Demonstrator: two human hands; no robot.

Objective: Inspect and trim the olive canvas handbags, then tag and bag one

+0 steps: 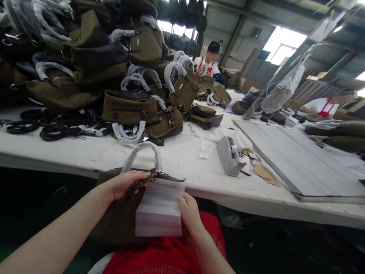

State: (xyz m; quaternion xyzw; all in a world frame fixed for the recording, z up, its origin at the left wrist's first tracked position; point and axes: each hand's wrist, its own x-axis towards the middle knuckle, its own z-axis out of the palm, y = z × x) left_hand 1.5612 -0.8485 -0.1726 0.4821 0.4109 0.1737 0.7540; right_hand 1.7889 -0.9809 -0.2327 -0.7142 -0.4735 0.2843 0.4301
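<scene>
An olive-brown bag rests against my body at the table's front edge, one wrapped handle standing up. My left hand is closed at the bag's top beside the zipper, on a dark patterned strap. A folded sheet of white paper hangs over the bag's right part. At the paper's right edge, my right hand is closed with its fingers pinching that edge.
Olive bags with wrapped handles are piled at the back left, near coiled black straps. A grey tape dispenser stands right of centre, beside a large pale board. Two people work farther back.
</scene>
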